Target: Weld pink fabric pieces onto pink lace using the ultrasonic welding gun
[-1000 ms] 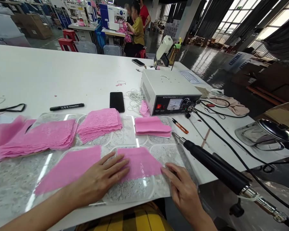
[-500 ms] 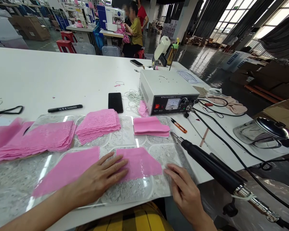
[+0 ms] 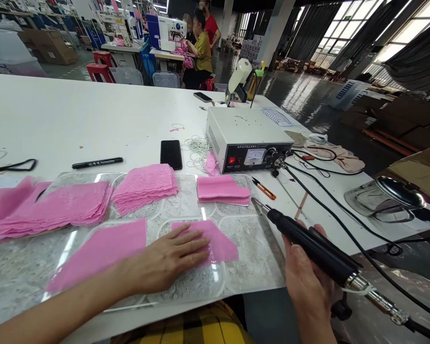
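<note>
Beneath the left fingers (image 3: 191, 247), in the head view, the pink cloth (image 3: 224, 241) is held flat on the mat (image 3: 254, 260); these fingers are straight, slightly spread and grasp nothing. By the right hand (image 3: 306, 274), the tool (image 3: 308, 246) is met from below, the fingers partly hidden behind its handle; whether they are closed on it cannot be told. Its tip is pointed up and away from the right fingers, just beside the folded cloth (image 3: 222, 190).

Beyond the left fingers, a stack (image 3: 146, 186) is laid; left of them, another cloth (image 3: 111, 248) is spread.

The cloth could be creased or shifted if the left fingers were slid while pressing. If the tool were held loosely, the folded cloth might be scraped by its tip. The jug (image 3: 372, 200), right of and beyond the right fingers, might be knocked if the cable (image 3: 423, 328) were pulled across it.

The jug is lidded, and its contents cannot be made out. Far beyond the fingers, a green-topped bottle (image 3: 252, 88) is seen, its contents likewise unclear.
</note>
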Available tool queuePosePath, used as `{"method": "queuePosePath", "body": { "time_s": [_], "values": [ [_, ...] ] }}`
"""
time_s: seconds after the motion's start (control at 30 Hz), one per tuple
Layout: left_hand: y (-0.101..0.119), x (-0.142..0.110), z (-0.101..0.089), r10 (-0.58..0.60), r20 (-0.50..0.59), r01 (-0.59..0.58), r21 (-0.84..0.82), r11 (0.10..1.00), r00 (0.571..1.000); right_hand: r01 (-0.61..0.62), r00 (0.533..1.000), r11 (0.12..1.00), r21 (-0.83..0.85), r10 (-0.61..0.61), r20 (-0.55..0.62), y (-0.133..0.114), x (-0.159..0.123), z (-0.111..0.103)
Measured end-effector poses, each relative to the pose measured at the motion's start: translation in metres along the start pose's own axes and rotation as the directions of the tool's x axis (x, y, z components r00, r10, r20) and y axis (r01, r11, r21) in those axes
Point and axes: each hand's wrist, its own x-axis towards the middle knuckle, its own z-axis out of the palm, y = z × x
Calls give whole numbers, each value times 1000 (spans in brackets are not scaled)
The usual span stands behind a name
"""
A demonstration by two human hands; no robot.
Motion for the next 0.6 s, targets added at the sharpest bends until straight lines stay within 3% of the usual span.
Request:
{"method": "queuePosePath", "body": {
  "time_s": [0.1,0.27,0.43,0.6],
  "values": [
    [-2,0,3,-6,-5,6,-28,1000,1000,90,995,995,41,-88,-54,-8,6,14],
    [-1,-4,6,2,-5,-2,-26,1000,1000,135,984,991,10,-133,-117,6,19,18],
    [0,-4,8,1,8,-1,10,1000,1000,252,934,968,-1,-243,-260,8,38,21],
    [0,-5,10,11,-10,-11,29,1000,1000,215,937,950,228,-135,-323,-15,42,12]
  ]
}}
